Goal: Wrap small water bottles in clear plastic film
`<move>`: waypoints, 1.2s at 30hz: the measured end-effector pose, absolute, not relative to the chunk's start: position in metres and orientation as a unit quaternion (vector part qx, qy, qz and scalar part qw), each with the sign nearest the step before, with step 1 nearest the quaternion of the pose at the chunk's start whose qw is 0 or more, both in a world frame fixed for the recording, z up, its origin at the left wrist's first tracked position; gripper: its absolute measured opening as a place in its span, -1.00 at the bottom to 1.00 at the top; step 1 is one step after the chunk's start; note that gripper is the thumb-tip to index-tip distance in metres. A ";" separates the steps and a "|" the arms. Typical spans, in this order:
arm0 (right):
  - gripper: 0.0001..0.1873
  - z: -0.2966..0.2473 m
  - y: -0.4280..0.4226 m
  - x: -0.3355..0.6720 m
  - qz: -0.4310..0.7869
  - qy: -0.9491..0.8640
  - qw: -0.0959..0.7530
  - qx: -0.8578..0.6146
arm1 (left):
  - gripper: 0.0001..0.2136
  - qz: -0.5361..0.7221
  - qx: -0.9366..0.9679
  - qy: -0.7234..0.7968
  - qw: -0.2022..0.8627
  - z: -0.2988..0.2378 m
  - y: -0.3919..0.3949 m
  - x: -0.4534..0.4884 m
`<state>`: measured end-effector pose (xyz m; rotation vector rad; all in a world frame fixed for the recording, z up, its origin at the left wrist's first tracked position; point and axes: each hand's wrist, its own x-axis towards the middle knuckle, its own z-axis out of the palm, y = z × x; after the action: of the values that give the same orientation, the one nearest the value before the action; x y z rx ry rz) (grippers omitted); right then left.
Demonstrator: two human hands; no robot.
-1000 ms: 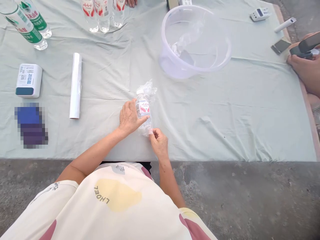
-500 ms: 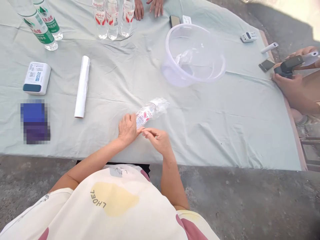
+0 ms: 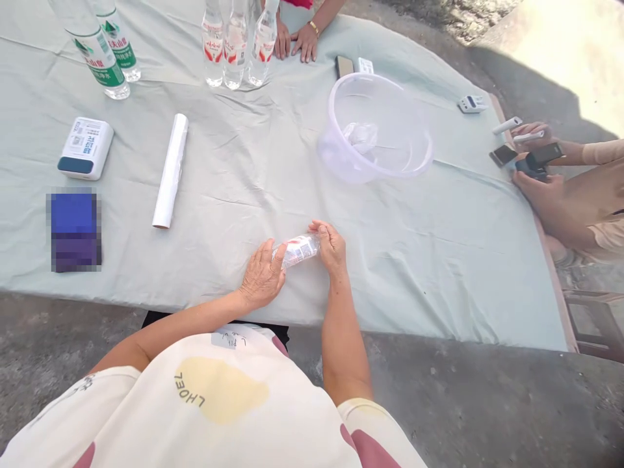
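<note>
A small water bottle (image 3: 298, 249) with a red and white label, wrapped in clear plastic film, lies on its side near the front edge of the pale green tablecloth (image 3: 439, 247). My left hand (image 3: 262, 276) grips its near end with the fingers curled around it. My right hand (image 3: 331, 246) is closed over its far end. A roll of clear film (image 3: 170, 170) lies to the left, away from both hands.
A clear plastic basin (image 3: 379, 127) with a crumpled bit of film inside stands behind. Several water bottles (image 3: 237, 42) stand at the back, two green-labelled bottles (image 3: 104, 52) at back left. A white box (image 3: 85, 147) lies left. Other people's hands rest at the back (image 3: 297, 42) and right (image 3: 541, 188).
The wrapped bottle went from upright to lying on its side. My right hand moved from its bottom end to its far end, and the film now lies tight around it.
</note>
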<state>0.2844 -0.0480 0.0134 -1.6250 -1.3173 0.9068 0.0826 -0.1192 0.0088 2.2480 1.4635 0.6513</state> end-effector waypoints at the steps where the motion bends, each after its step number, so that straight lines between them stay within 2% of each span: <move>1: -0.44 0.013 -0.056 0.285 0.370 -0.499 0.438 -0.650 | -0.45 0.242 0.795 0.516 0.209 0.007 -0.121 0.081; 6: -0.58 0.022 -0.080 0.274 0.388 -0.310 0.621 -0.606 | -0.37 0.271 0.760 0.479 0.344 -0.002 -0.125 0.063; 8: -0.66 0.028 -0.082 0.265 0.378 -0.288 0.672 -0.568 | -0.37 0.278 0.732 0.474 0.402 0.000 -0.124 0.055; 11: -0.75 0.037 -0.079 0.248 0.363 -0.316 0.700 -0.528 | -0.42 0.320 0.662 0.470 0.487 0.012 -0.118 0.042; 16: -0.65 0.049 -0.055 0.220 0.424 -0.280 0.726 -0.464 | -0.35 0.396 0.499 0.407 0.655 0.034 -0.097 0.024; 20: -0.64 0.058 -0.027 0.201 0.408 -0.306 0.702 -0.497 | -0.33 0.445 0.403 0.372 0.708 0.036 -0.081 0.021; 25: -0.75 0.077 0.014 0.196 0.404 -0.380 0.648 -0.522 | -0.34 0.463 0.354 0.325 0.745 0.039 -0.055 0.030; 27: -0.78 0.089 0.037 0.199 0.375 -0.431 0.635 -0.519 | -0.25 0.459 0.333 0.295 0.769 0.040 -0.041 0.036; 30: -0.78 0.106 0.090 0.208 0.260 -0.538 0.612 -0.518 | 0.00 0.423 0.300 0.279 0.808 0.034 -0.020 0.042; 31: -0.76 0.109 0.114 0.211 0.200 -0.574 0.600 -0.520 | 0.03 0.400 0.287 0.282 0.824 0.030 -0.016 0.043; 34: -0.54 0.110 0.199 0.220 0.010 -0.646 0.556 -0.523 | -0.12 0.336 0.248 0.282 0.864 0.015 -0.011 0.044; 36: -0.46 0.103 0.259 0.224 -0.059 -0.666 0.539 -0.512 | -0.26 0.326 0.226 0.275 0.876 0.007 -0.012 0.042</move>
<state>0.2238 0.2586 0.1026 -1.2183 -1.5825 -0.1393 0.0424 -0.0118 0.0074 0.4720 0.5731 0.6812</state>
